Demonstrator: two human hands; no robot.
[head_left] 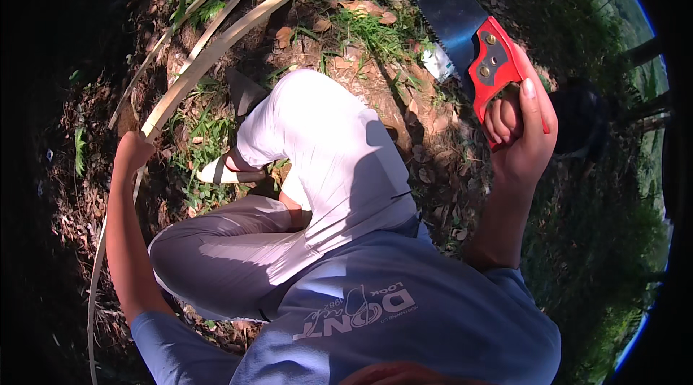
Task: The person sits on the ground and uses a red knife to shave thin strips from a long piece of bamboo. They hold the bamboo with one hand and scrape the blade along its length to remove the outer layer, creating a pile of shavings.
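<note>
Extending up and rightward from the left hand (136, 148), a pale strip (206, 59) is gripped in its closed fist. A red-handled saw (456, 24) is held by the right hand (530, 121), fingers curled round the grip, blade slanted up-left, well apart from the strip.

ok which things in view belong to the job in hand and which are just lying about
Part of the job:
red-handled saw, gripped in the right hand
wide pale strip, held in the left hand
probably the thinner pale strips beside it

Just lying about, it seems:
white scrap
dry leaves
</note>
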